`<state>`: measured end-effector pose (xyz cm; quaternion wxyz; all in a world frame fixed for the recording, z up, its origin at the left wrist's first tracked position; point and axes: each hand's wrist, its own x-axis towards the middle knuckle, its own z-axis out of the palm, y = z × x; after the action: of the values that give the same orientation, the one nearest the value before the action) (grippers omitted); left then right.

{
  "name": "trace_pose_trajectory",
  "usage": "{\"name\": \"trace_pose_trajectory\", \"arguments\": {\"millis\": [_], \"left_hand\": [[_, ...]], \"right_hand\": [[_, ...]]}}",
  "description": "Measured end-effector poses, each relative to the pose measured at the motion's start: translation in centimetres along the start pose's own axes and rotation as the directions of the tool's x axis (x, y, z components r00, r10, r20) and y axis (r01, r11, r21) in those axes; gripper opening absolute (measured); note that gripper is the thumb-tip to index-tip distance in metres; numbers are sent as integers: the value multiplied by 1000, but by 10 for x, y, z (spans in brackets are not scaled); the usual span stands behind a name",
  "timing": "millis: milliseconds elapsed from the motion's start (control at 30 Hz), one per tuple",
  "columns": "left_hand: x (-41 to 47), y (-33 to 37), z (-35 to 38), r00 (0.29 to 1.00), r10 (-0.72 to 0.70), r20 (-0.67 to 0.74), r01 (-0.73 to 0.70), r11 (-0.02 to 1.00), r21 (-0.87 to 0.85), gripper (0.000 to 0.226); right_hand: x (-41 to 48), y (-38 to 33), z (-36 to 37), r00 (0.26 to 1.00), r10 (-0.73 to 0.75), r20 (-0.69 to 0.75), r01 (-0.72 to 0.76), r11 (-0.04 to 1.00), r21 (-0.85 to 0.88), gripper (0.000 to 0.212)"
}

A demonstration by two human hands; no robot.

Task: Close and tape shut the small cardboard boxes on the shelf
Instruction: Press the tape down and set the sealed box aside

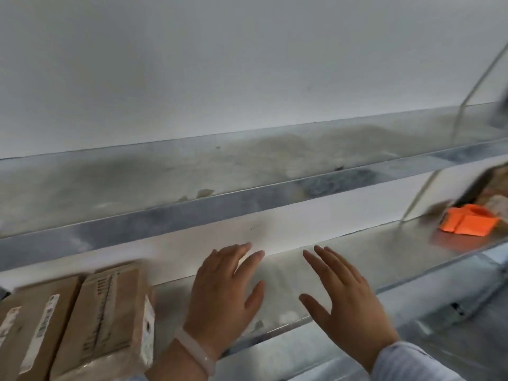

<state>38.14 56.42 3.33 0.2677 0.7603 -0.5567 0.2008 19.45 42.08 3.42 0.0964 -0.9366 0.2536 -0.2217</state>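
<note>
Cardboard boxes lie side by side at the near left of a metal shelf [286,287]: the left box [33,331] and the right box [110,320], both blurred, tops looking closed, with white labels. Just right of them the left hand [222,295], with a pale bracelet [196,353] at the wrist, and the right hand [346,303], in a light sleeve [412,364], are held palm down over bare shelf. Their fingers are straight and spread, holding nothing; whether they touch the metal is unclear. Far right on the shelf lies an orange tape dispenser [467,222]. Beyond is an upper shelf [192,171] against a white wall [220,64].
</note>
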Motion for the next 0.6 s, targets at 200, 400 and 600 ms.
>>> {"name": "trace_pose_trajectory", "arguments": {"millis": [200, 400, 600], "left_hand": [[69, 120, 69, 987, 162, 20, -159, 983, -95, 48], [124, 266, 150, 975, 224, 10, -215, 946, -244, 48], [163, 384, 219, 956, 288, 54, -244, 884, -398, 47]], "right_hand": [[-40, 112, -67, 980, 170, -101, -177, 983, -57, 69], [-102, 246, -140, 919, 357, -167, -377, 920, -108, 74], [-146, 354, -200, 851, 471, -230, -501, 861, -89, 70]]}}
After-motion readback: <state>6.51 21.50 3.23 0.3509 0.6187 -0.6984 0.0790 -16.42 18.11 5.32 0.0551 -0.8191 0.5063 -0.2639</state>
